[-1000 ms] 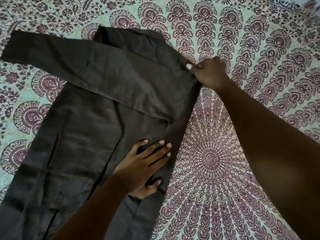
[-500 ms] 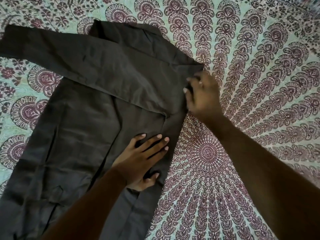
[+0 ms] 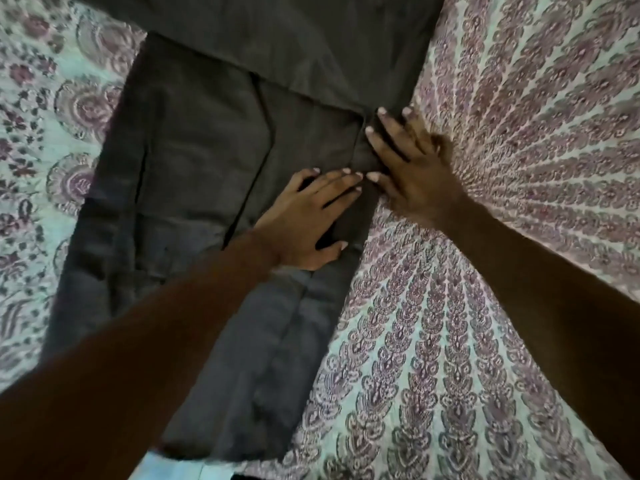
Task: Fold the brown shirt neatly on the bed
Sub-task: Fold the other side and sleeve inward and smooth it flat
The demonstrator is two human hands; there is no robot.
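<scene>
- Now, compared with half a second earlier, the view sits closer and the collar is out of frame. The left hand (image 3: 304, 220) stays flat on the same spot, while the right hand (image 3: 415, 171) has come down from the shoulder edge at 1 o'clock to land just beside it.
- One brown shirt (image 3: 194, 161) lies flat on one patterned bedspread (image 3: 485, 306), filling the picture from 12 o'clock down to 7 o'clock. One sleeve (image 3: 277, 39) is folded across its top.
- Two hands, both near the centre.
- Left hand: fingers straight and spread, palm pressing the shirt's body near its right edge, gripping nothing.
- Right hand: fingers straight and spread, fingertips pressing the shirt's folded right edge, heel over the bedspread, gripping nothing.
- Their fingertips nearly meet; whether they touch is unclear.
</scene>
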